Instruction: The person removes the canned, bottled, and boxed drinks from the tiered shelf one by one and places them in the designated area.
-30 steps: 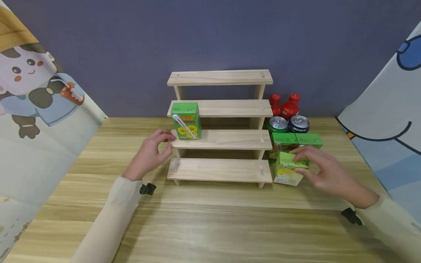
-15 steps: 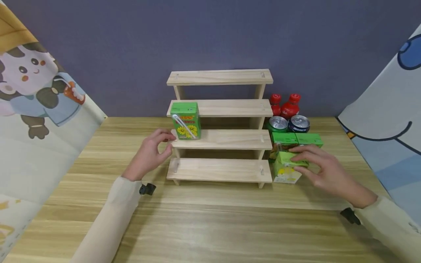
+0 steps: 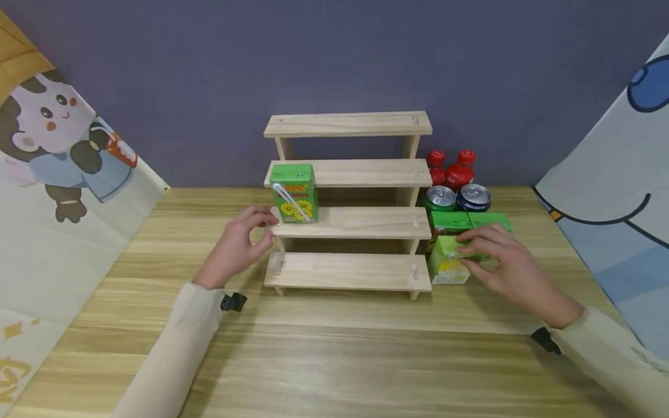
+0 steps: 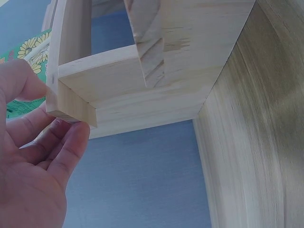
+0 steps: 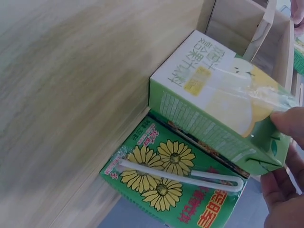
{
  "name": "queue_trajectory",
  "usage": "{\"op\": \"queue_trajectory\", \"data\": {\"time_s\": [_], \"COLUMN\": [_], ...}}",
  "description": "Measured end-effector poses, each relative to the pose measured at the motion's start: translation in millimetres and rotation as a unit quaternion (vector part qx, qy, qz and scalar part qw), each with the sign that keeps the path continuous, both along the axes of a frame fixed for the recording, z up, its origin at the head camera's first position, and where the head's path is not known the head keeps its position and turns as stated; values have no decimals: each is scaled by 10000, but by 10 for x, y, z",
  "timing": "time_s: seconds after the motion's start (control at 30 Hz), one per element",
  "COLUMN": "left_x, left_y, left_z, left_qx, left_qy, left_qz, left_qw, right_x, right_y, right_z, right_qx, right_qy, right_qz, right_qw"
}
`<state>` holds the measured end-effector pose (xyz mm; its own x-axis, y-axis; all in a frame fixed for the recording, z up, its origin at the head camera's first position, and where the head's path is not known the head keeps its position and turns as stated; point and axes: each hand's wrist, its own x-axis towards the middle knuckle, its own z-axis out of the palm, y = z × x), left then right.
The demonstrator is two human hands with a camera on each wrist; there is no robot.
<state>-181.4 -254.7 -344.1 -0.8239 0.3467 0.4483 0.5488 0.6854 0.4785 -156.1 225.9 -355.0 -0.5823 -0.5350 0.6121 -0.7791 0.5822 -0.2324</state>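
Observation:
A wooden four-step display shelf [image 3: 360,222] stands against the back wall. My left hand [image 3: 235,244] pinches the left end of its second step from the bottom; the left wrist view has thumb and fingers on either side of that board end [image 4: 71,107]. Just beside this hand, a green drink carton [image 3: 295,197] with yellow flowers and a straw stands on the same step. To the shelf's right, my right hand [image 3: 512,270] holds a light green juice carton [image 3: 449,269] near its top. In the right wrist view the juice carton [image 5: 223,102] stands beside a flowered green carton [image 5: 166,178].
Two green cartons [image 3: 488,219] stand behind the juice carton. Farther back are two drink cans [image 3: 474,197] and two red-capped bottles [image 3: 460,171], close to the shelf's right side. Printed panels [image 3: 611,151] flank the wooden table [image 3: 334,360].
The juice carton has moved back and slightly left, closer to the green cartons, with my right hand holding it. My left hand has stayed at the shelf's end.

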Motion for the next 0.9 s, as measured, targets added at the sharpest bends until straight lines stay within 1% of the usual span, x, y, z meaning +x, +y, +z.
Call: {"op": "queue_trajectory", "data": {"time_s": [0.27, 0.43, 0.57, 0.63, 0.73, 0.9], "left_x": [-2, -2, 4, 8, 10, 9], "left_y": [-4, -3, -7, -8, -11, -14], "left_z": [4, 0, -3, -3, -8, -11], "left_qx": [4, 0, 10, 11, -2, -21], "left_qy": [0, 27, -8, -22, -22, -25], "left_qz": [6, 3, 3, 2, 0, 7], "left_qw": [10000, 10000, 10000, 10000, 10000, 10000], "right_x": [-42, -31, -19, -22, -34, -86], "right_y": [-48, -80, -109, -123, -153, -257], "right_z": [-13, -3, 26, 50, 111, 308], "right_qx": [11, 63, 131, 158, 106, -35], "right_qy": [71, -23, -175, -251, -253, -120], "right_qz": [-254, -472, -610, -663, -674, -409], "right_qw": [9997, 9989, 9979, 9974, 9974, 9991]}}
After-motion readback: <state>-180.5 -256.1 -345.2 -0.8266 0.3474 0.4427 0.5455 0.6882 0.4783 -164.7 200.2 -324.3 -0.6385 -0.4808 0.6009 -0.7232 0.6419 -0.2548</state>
